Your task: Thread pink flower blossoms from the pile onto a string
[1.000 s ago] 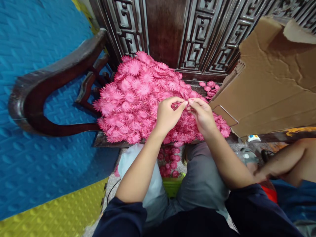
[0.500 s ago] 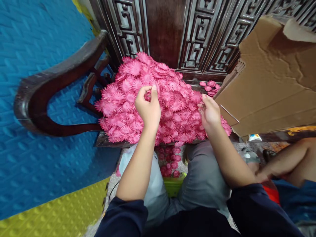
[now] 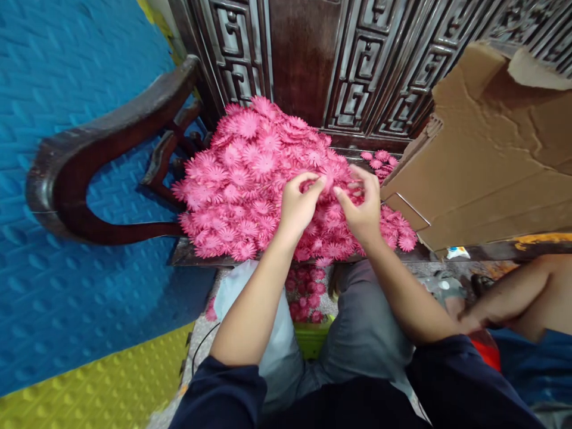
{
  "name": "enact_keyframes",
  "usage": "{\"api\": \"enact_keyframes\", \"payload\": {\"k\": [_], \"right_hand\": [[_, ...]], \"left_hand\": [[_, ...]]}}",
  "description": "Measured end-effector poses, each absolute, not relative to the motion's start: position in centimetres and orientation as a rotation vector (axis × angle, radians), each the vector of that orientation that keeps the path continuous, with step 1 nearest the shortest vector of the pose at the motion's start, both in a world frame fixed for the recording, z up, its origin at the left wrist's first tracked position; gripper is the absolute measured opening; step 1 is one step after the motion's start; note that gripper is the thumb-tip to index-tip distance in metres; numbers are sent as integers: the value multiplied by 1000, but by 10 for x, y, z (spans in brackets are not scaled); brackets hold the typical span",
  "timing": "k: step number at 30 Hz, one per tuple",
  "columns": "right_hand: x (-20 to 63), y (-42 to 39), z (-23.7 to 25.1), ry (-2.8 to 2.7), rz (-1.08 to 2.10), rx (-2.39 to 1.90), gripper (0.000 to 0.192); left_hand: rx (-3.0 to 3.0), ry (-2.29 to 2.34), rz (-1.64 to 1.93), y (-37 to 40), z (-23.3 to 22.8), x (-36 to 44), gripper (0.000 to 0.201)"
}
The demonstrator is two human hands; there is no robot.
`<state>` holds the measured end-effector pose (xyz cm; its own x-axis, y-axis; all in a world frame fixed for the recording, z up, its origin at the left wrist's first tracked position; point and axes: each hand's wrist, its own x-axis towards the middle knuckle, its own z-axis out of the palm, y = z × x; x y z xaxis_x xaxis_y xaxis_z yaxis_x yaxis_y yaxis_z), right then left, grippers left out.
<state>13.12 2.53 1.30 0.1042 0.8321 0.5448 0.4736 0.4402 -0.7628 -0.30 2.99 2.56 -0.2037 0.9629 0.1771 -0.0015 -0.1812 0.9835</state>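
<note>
A large heap of pink artificial flowers with thin pointed petals lies on the dark wooden seat. Over its right part, my left hand has thumb and forefinger closed at the edge of a pink flower. Just to the right is my right hand, its thumb and forefinger apart and curved toward that flower. Whether the right fingertips touch it I cannot tell. The other fingers of my left hand are mostly hidden.
A torn cardboard box stands at the right, with a thin metal wire by its edge. A curved wooden armrest is at the left. Below, more flowers lie above a green container between my knees. Another person's arm shows at lower right.
My left hand has moved right and slightly down, toward my right hand. My right hand has shifted a little left, and its pinched fingers have spread apart.
</note>
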Motion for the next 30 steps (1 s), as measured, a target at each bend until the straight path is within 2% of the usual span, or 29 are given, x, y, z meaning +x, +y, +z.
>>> {"api": "enact_keyframes", "payload": {"k": [3,6,9,14,20,23,28,30], "right_hand": [[129,23,18,-1707,357,-1139,20],[129,23,18,-1660,412,-1148,12],[134,27,16,-1504,421,-1180,15],[149,45,10,-1215,347,-1229,23],[157,65,3,-1146,448,-1147,38],[156,65,4,-1335,472,-1170,31],[146,49,14,-1517,244,-1193,15],[137,40,17,-1625,299,-1147,14]], "left_hand": [[1173,1085,1370,26,27,4,6],[1111,1039,1325,25,30,5,10],[1026,1081,1366,26,34,2,15],[827,1161,1516,30,33,0,11],[756,1146,1485,33,26,3,7],[701,1067,1382,36,21,1,12],[700,1038,1378,41,16,-4,30],[694,1012,1361,41,19,-3,34]]}}
